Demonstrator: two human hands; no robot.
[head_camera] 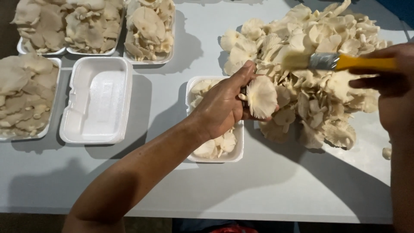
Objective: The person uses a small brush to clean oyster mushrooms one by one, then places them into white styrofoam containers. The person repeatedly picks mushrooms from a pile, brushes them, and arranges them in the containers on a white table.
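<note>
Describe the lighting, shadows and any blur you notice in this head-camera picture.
Head view: hard overhead light casts dark shadows on the table beside the empty tray and forearm; the brush bristles blur; the held mushroom looks bright, slightly washed out.

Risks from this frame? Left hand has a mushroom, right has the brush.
1. The left hand pinches the thin, gilled mushroom near its stem; brush pressure might tear the cap.
2. It is held beside the half-filled foam tray, so brushed-off debris may land on mushrooms already in it.
3. The right hand holds the yellow-handled brush low over the loose mushroom pile; a sweep could knock pieces off the table.
</note>
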